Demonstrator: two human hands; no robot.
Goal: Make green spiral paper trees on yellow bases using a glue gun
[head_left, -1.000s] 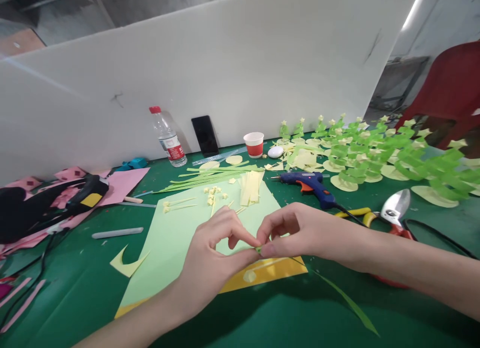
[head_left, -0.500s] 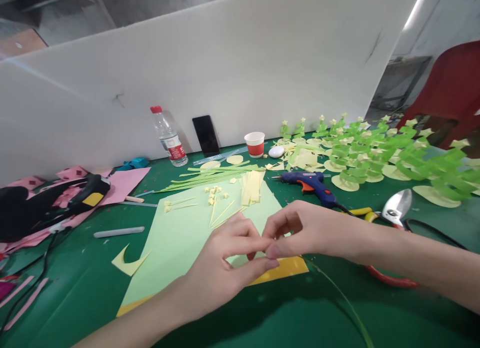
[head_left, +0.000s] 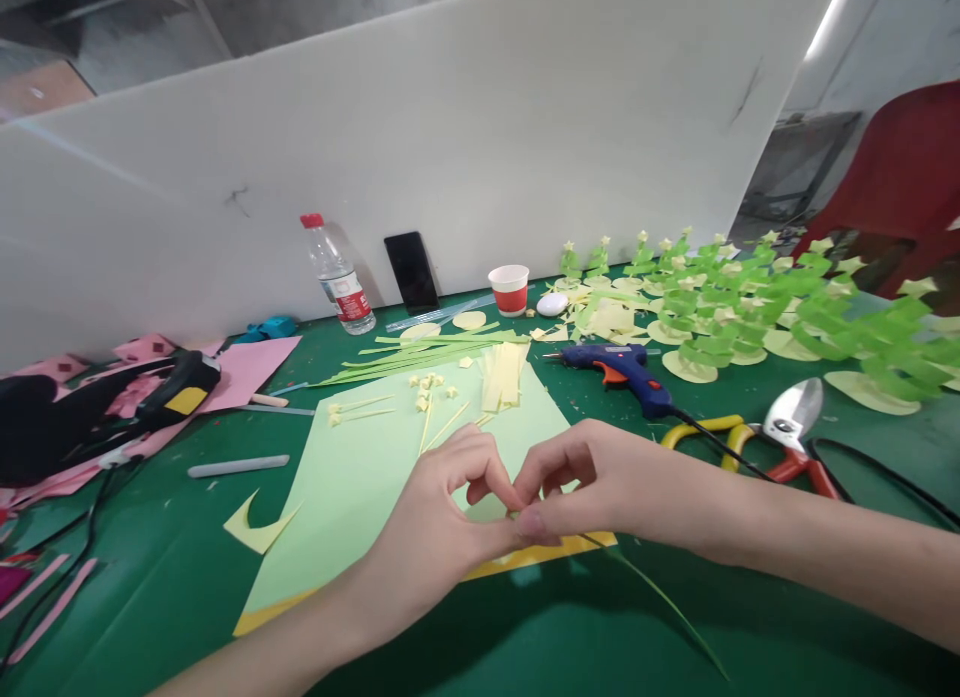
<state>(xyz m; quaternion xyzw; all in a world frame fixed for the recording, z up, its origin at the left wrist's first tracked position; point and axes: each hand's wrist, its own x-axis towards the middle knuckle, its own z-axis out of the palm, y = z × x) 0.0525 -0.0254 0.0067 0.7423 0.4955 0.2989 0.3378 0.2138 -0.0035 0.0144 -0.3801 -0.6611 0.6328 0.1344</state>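
My left hand (head_left: 442, 517) and my right hand (head_left: 592, 487) meet fingertip to fingertip above the front edge of a pale green sheet (head_left: 352, 517). Both are closed in a pinch on a thin green paper strip (head_left: 667, 597), whose free end trails out to the right below my right hand. My fingers hide the pinched part of the strip. Just beyond on the sheet lie small folded paper stars (head_left: 426, 381), thin yellow strips (head_left: 447, 423) and a stack of wider pale yellow strips (head_left: 502, 375).
A blue glue gun (head_left: 622, 367) and pruning shears (head_left: 791, 427) lie by my right arm. Paper plants (head_left: 810, 297) crowd the back right. A paper cup (head_left: 509, 292), phone (head_left: 412, 274) and bottle (head_left: 343, 282) stand along the white board. Pink paper (head_left: 251, 369) lies left.
My fingertips have shifted slightly left and come closer together on the strip. Its trailing end has swung and drawn in toward my right hand. My right forearm has lowered, showing more of the shears.
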